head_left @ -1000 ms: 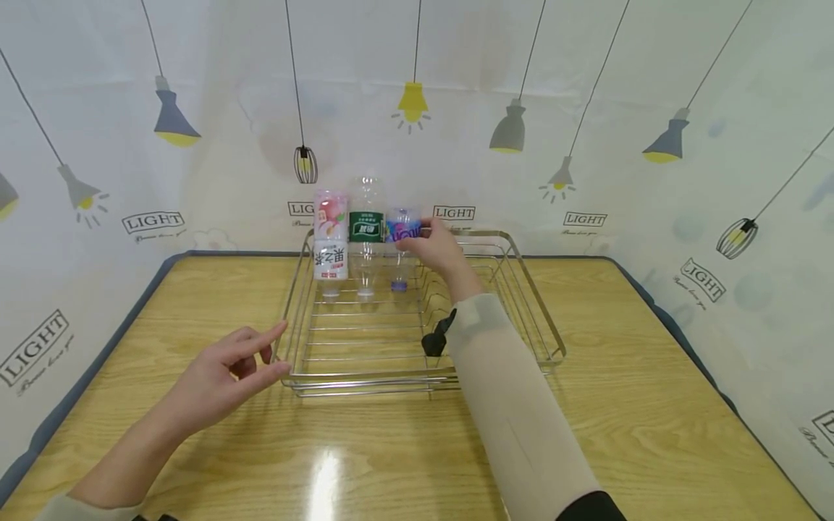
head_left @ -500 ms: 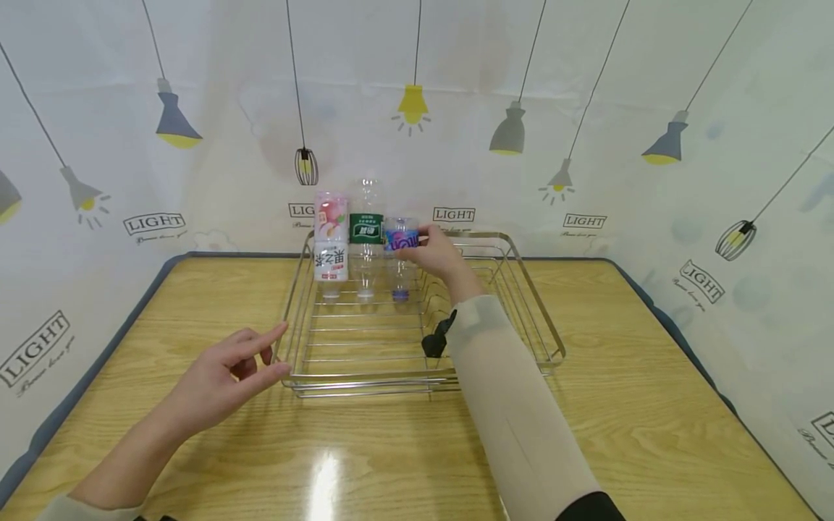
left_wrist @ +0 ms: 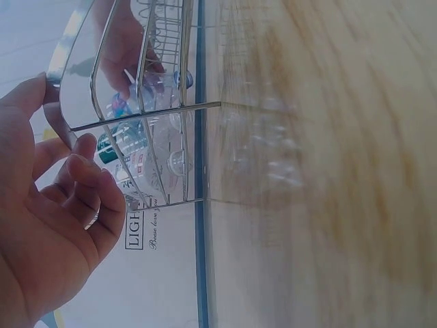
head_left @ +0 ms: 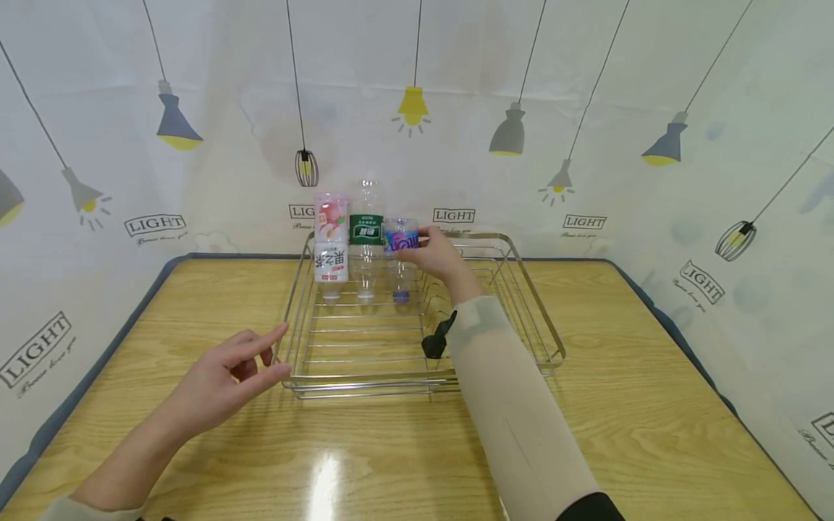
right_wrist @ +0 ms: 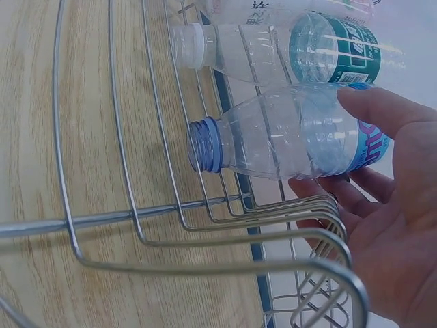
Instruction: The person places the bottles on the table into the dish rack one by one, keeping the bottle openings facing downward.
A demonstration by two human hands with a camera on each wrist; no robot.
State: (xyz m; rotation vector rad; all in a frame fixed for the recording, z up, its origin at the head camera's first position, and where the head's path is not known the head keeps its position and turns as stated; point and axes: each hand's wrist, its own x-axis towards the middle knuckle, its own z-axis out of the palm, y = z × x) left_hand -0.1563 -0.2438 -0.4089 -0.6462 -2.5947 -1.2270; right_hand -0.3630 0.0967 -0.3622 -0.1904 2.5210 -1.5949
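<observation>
My right hand (head_left: 439, 255) grips a small clear plastic bottle (head_left: 402, 271) near its blue-purple label, thumb on one side and fingers on the other. The bottle is neck-down, its blue neck (right_wrist: 208, 145) at the wires of the metal dish rack (head_left: 365, 376). To its left a clear bottle with a green label (head_left: 367, 228) and a pink-and-white bottle (head_left: 331, 250) also stand neck-down in the rack. With index finger extended and thumb apart, my left hand (head_left: 218, 376) touches the rack's rim at the front left corner. Its other fingers are bent beneath.
The rack's right side has a row of bent wire dividers (right_wrist: 300, 239). Beneath it is a wood-grain table (head_left: 391, 456). A white backdrop (head_left: 586, 87) printed with hanging lamps rises behind and along the sides. A black strap end (head_left: 435, 344) hangs at the right wrist.
My right hand has lowered the small bottle slightly toward the rack, bringing its neck nearer the front, and it now holds almost still. The left hand and the other two bottles have stayed put.
</observation>
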